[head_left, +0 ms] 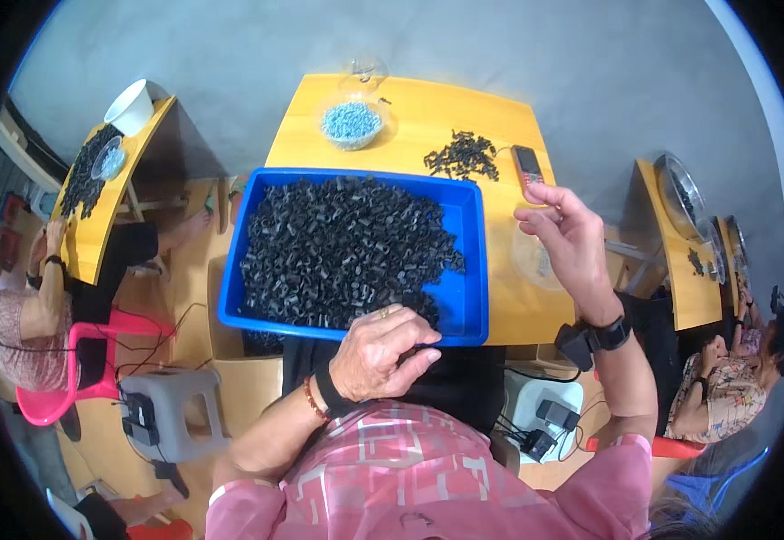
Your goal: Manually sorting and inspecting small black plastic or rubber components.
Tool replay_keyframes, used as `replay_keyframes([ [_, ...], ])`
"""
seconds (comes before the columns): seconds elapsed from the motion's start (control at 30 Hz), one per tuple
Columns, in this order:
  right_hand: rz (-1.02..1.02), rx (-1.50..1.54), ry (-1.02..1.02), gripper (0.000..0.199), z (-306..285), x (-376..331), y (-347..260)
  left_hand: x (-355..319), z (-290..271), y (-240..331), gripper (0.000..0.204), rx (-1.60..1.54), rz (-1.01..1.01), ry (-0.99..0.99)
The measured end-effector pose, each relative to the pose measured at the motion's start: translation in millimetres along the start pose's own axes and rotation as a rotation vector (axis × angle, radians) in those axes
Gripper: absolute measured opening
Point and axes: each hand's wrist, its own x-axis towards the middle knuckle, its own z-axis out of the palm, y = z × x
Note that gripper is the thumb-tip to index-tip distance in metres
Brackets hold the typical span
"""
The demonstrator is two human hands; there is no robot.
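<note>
A blue tray (477,270) holds a heap of small black plastic parts (338,247). At the tray's near rim, my left hand (381,351) is closed with its fingers curled; a dark spot shows by the thumb, but I cannot make out what it grips. My right hand (572,236) is raised at the table's right side, thumb and fingers drawn together in a pinch. Anything between those fingertips is too small to tell. Partly behind that hand lies a shallow clear dish (533,261) on the yellow table (518,315).
A clear bowl of small blue pieces (351,124) stands at the back, near a clear lid (363,76). A pile of black parts (464,156) lies beside a mobile phone (528,166). Other people sit at tables left and right. A grey stool (171,409) stands at lower left.
</note>
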Motion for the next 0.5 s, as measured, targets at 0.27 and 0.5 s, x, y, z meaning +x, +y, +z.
replay_keyframes([
  [0.27, -0.030, -0.207, 0.073, 0.044, -20.0, 79.0, 32.0, -2.2, -3.0, -0.6, 0.038, 0.043, 0.001, -0.003],
  [0.5, 0.169, 0.144, 0.131, 0.037, -25.8, 71.3, 32.5, 1.1, -6.2, 1.3, 0.037, 0.052, -0.021, -0.040],
])
